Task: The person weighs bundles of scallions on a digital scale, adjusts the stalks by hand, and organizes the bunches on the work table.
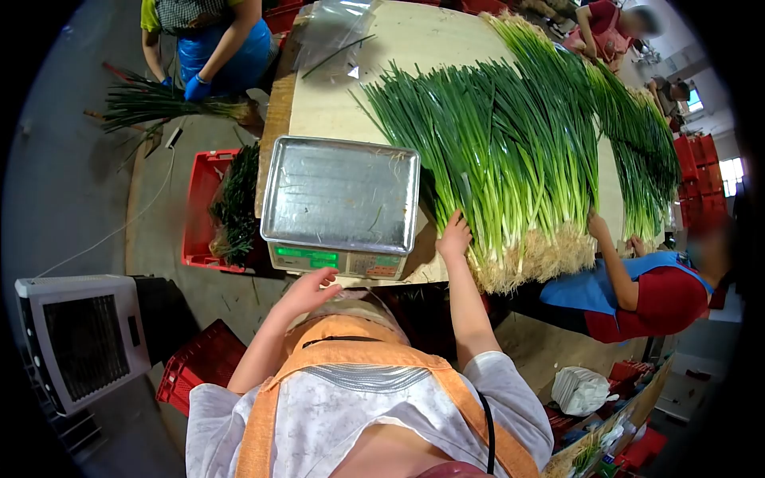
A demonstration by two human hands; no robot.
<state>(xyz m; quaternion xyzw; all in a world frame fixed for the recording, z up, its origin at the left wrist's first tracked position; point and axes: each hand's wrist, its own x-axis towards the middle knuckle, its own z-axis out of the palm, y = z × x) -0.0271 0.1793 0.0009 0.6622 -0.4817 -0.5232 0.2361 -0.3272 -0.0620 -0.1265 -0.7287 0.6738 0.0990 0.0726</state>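
A wide row of green onions (510,159) lies on the pale table, roots toward me and leaves pointing away. At the left edge of that row, my right hand (455,237) touches the lower stalks; its fingertips are partly among them, and what they grip is hidden. My left hand (309,291) is held in front of the scale (339,261), fingers apart and holding nothing. On the scale rests a metal tray (341,193) with only small scraps in it.
Red crates (209,209) stand left of the table, one with greens. Clear plastic bags (331,36) lie at the far edge. A co-worker in a blue apron (590,299) reaches into the onions at right. Another person (209,48) handles onions upper left. An air cooler (86,342) stands lower left.
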